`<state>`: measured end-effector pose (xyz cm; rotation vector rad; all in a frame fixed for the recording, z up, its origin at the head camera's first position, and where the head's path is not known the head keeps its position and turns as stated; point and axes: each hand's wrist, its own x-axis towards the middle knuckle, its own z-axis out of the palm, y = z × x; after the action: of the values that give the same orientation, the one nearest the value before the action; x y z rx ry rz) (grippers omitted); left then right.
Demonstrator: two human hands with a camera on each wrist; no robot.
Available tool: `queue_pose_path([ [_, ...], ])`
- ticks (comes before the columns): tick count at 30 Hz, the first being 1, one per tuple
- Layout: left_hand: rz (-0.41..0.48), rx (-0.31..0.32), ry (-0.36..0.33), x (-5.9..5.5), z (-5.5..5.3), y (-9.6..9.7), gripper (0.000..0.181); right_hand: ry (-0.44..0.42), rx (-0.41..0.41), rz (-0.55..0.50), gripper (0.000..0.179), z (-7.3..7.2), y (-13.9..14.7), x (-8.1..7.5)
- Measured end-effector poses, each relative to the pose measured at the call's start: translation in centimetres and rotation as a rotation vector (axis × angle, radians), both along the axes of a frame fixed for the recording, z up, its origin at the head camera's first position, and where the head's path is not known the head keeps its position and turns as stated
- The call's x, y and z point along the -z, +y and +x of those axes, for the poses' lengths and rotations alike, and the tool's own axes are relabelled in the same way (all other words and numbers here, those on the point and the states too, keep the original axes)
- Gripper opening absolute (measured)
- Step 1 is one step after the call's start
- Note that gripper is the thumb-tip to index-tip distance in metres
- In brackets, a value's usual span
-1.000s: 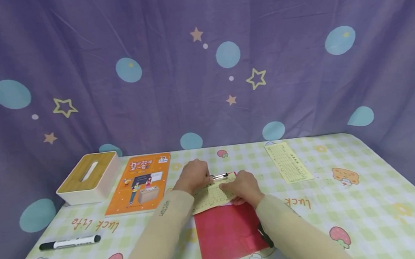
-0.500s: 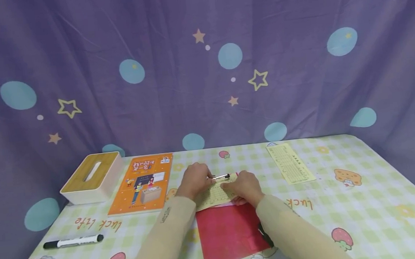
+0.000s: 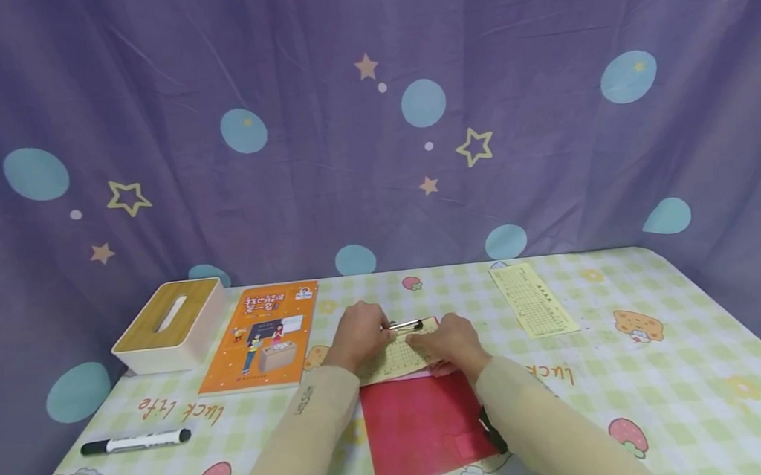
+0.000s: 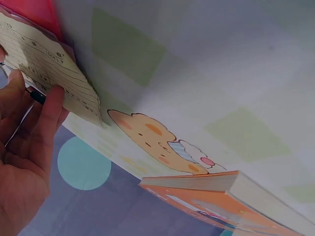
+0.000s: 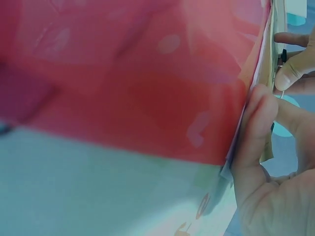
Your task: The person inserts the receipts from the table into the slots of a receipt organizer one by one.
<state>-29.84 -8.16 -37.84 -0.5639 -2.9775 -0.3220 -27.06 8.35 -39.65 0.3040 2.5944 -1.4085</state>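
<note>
A red plastic folder (image 3: 423, 432) lies at the front middle, with a yellow printed sheet (image 3: 397, 359) over its far end. At that far edge runs a thin metal clip with black ends (image 3: 406, 326). My left hand (image 3: 359, 334) pinches the clip near its left part; in the left wrist view a black clip end (image 4: 37, 95) shows between the fingers. My right hand (image 3: 454, 343) pinches the sheet's right side, thumb on top and fingers beneath. The right wrist view shows the layered edges of sheet and folder (image 5: 197, 118) by my right fingers.
To the left are an orange book (image 3: 261, 340), a tissue box with a wooden lid (image 3: 166, 325) and a black-and-white marker (image 3: 135, 442). Another yellow sheet (image 3: 534, 300) lies at the back right. A black object (image 3: 493, 431) shows beside the right sleeve.
Both hands keep their places at the sheet and clip. The sheet's near left corner has drawn slightly away from me, and the head view has shifted a little.
</note>
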Motion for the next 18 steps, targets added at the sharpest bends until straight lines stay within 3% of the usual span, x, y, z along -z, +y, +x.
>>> queue_pose_path([
  [5,-0.008,0.007,0.023,0.3,0.1,0.0,0.011,-0.010,0.006,-0.009,0.039,-0.1,0.3,0.0],
  [13,-0.024,0.006,0.038,0.3,0.0,0.1,0.017,-0.075,-0.034,-0.343,0.026,0.1,1.9,-0.2],
  [18,-0.057,0.002,0.037,0.4,0.0,0.3,0.020,-0.078,-0.099,-0.441,0.021,0.3,3.2,-0.2],
])
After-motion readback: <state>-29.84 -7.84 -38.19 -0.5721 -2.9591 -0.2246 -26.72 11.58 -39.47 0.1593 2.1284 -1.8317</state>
